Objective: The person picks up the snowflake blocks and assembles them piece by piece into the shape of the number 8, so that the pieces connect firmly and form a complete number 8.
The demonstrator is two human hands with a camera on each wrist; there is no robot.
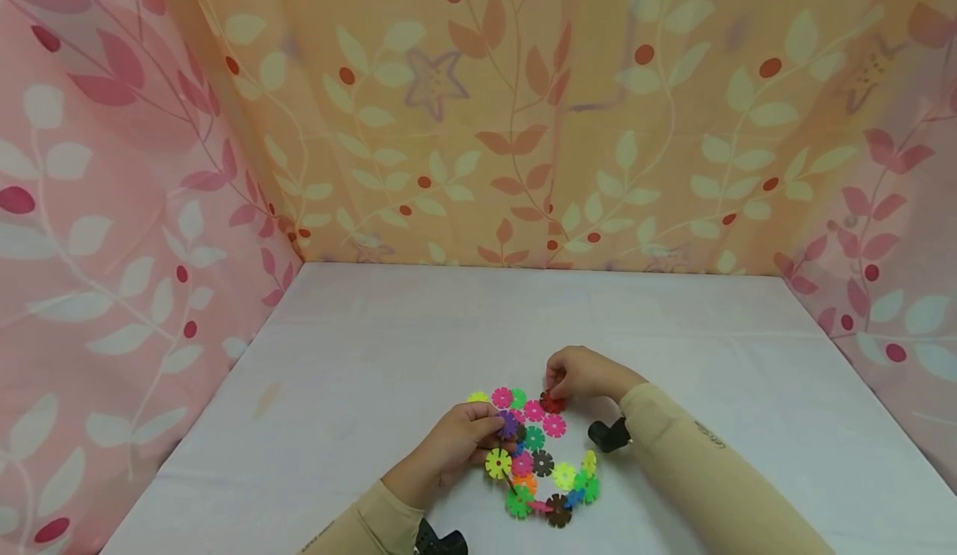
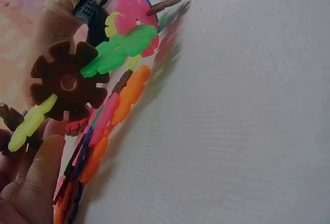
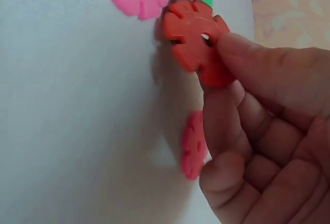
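Observation:
My left hand (image 1: 456, 443) grips a chain of interlocked plastic snowflake discs by its upper end, near a purple disc (image 1: 508, 424). The chain curves down and right through a yellow disc (image 1: 498, 463), a green disc (image 1: 519, 503) and a brown disc (image 1: 558, 512). In the left wrist view another brown disc (image 2: 51, 77) is slotted between a green and a yellow one. Between thumb and fingers, my right hand (image 1: 586, 372) pinches a red disc (image 3: 188, 33), with dark edges showing behind it. This red disc is close over the loose discs on the table.
Pink discs (image 1: 554, 426) and other coloured discs lie flat on the white table (image 1: 374, 331) beside and behind the chain. A black wrist camera (image 1: 609, 434) sticks out below the right wrist, another (image 1: 441, 542) below the left. Patterned cloth (image 1: 516, 123) closes off the back and sides.

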